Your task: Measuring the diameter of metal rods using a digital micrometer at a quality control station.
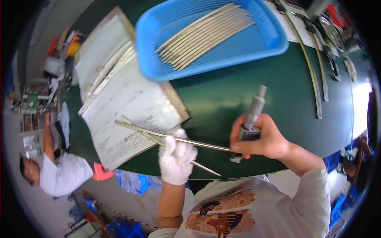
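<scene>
My left hand [176, 160], in a white glove, is closed around two slim metal strips that cross each other. The longer strip [202, 144] runs right, its end reaching the measuring end of a micrometer [254, 110]. The other strip [207, 168] slants down toward the table's near edge. My bare right hand [270, 137] grips the micrometer by its dark frame, with the silver barrel pointing up and away. Whether the jaws touch the strip is hidden by my fingers. The strips' left ends lie over printed sheets [119, 109] in an open folder.
A blue plastic basket [238, 60] holds several similar strips [206, 35] at the far side of the green table [214, 93]. Long calipers [305, 51] and a crumpled glove [350, 68] lie at the right. Another person [63, 172] is at the left, beyond the table.
</scene>
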`<state>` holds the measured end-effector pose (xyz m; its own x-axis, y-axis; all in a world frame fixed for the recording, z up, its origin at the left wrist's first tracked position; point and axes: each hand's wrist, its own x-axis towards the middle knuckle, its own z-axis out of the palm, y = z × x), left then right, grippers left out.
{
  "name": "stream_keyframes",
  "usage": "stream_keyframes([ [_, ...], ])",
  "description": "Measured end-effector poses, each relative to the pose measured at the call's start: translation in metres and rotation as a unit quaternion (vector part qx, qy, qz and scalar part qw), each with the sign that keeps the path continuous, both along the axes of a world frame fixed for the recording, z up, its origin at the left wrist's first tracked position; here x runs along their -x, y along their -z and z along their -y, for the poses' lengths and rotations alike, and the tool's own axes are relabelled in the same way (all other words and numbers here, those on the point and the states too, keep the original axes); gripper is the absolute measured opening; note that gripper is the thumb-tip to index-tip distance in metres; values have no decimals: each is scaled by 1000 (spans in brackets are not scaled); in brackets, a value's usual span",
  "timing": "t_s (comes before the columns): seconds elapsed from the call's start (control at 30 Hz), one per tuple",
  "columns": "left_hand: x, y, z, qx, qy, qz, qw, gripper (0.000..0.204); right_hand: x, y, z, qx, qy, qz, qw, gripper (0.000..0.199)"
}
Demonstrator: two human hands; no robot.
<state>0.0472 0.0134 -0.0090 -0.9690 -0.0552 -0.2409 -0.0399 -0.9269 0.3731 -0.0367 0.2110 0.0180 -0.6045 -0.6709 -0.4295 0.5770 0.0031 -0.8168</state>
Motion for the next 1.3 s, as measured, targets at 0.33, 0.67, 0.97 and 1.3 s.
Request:
stream_keyframes([
  [0.33, 5, 2, -8, 82, -34, 31, 996, 27, -3, -1, 3, -19, -35, -37, 999, 16],
  [0.67, 0, -4, -9, 187, -94, 27, 978, 24, -1, 4, 2, 0, 52, -1, 999, 17],
  [0.97, -6, -2, -9, 174, -91, -8, 980, 26, 8, 12, -7, 170, 94, 205, 959, 65],
  [1.3, -3, -2, -6, 167, -58, -13, 984, 25, 9, 15, -6, 193, 84, 211, 955, 65],
])
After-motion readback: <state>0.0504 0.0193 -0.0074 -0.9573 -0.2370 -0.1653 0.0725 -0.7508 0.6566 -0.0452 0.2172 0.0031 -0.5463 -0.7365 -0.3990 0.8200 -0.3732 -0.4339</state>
